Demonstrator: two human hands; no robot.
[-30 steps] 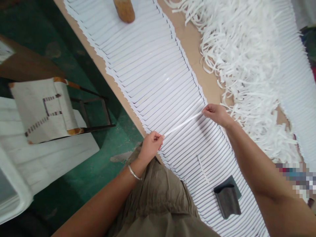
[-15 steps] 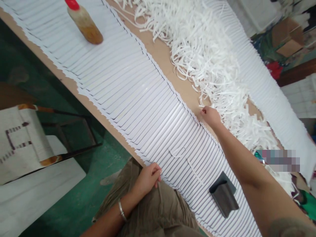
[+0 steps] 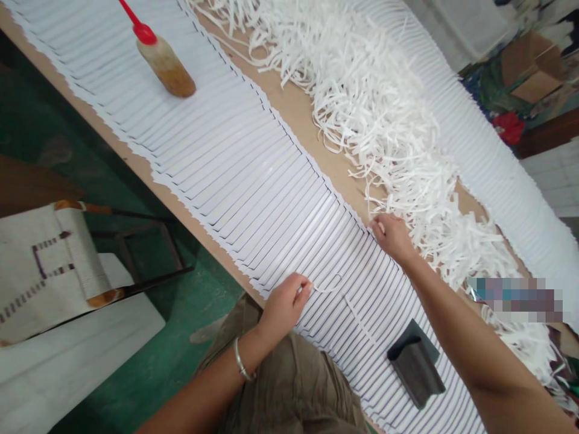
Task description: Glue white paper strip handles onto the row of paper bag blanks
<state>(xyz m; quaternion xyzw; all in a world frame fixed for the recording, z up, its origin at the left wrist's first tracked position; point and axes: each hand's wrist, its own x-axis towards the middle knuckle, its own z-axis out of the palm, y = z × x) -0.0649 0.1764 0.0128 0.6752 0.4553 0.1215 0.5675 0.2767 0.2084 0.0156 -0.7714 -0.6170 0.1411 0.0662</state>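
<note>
A long row of overlapping white sheets (image 3: 253, 175) covers the near side of a brown table. My left hand (image 3: 286, 304) rests at the row's near edge, fingers pinched together on the end of a thin white strip (image 3: 326, 287) that lies curled on the sheets. My right hand (image 3: 391, 235) is at the row's far edge, fingers curled and pinched on the edge of a sheet, right beside a big heap of loose white strips (image 3: 398, 138). A second loose strip (image 3: 359, 319) lies on the sheets near a dark folded cloth.
A glue bottle with a red nozzle (image 3: 163, 57) lies on the sheets further up. A dark folded cloth (image 3: 416, 364) sits on the sheets at lower right. Another row of white sheets (image 3: 493, 163) runs beyond the heap. A stool with a white cover (image 3: 49, 265) stands left on the green floor.
The strip stretched between both hands was let go and dropped on the sheets. My left hand pulled back to my lap, then came forward to the strip's end. My right hand stayed at the far edge.
</note>
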